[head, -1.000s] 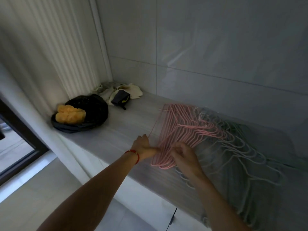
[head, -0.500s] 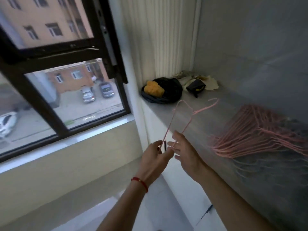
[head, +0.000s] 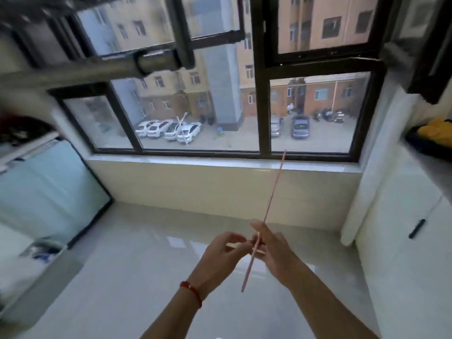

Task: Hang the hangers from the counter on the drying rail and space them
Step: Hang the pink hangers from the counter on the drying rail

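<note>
Hanger (head: 273,192): pink, thin wire, seen edge-on as one slanted line rising from the hands toward the window (head: 313,111). Held low, mid-air above the floor (head: 137,253). Left hand (head: 221,253): fingertips pinching it. Right hand (head: 274,250): fingers loosely curled round its lower part. Rail (head: 80,72): grey, blurred, overhead at upper left, well apart from the hanger. Counter (head: 435,167): right edge, bearing a yellow item in a dark bag.

One pink hanger (head: 271,201) at centre right, two hands – left (head: 221,255), right (head: 276,250) – low in the frame, one rail (head: 80,70) upper left, one red bracelet (head: 192,292).
</note>
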The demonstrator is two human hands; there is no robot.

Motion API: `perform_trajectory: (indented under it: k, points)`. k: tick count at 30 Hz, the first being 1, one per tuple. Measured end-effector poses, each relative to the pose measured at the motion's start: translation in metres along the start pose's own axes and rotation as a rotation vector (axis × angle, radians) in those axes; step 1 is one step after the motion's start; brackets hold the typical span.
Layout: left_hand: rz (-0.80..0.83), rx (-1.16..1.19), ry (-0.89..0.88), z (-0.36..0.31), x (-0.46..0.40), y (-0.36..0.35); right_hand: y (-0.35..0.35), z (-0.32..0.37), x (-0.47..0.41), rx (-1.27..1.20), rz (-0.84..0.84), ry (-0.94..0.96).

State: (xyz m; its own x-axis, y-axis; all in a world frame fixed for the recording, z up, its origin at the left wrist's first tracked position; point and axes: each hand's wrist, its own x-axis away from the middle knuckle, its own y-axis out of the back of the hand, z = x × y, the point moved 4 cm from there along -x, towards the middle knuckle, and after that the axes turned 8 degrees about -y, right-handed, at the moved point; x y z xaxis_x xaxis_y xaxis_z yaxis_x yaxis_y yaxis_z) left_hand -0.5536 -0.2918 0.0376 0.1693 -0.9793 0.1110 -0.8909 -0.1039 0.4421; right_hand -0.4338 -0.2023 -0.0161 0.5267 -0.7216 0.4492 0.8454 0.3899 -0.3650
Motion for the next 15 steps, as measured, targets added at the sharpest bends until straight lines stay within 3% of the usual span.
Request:
perform_trajectory:
  k: [4, 8, 15]
  points:
    - [-0.200, 0.057, 0.105, 0.070, 0.071, 0.107, -0.128, -0.064, -0.015, 0.086, 0.077, -0.104]
    - [-0.223, 0.127, 0.299, 0.142, 0.137, 0.206, -0.278, -0.129, -0.019, 0.075, 0.122, -0.253]
    - [-0.462, 0.299, 0.373, 0.223, 0.215, 0.359, -0.489, -0.188, -0.038, 0.238, 0.191, -0.231]
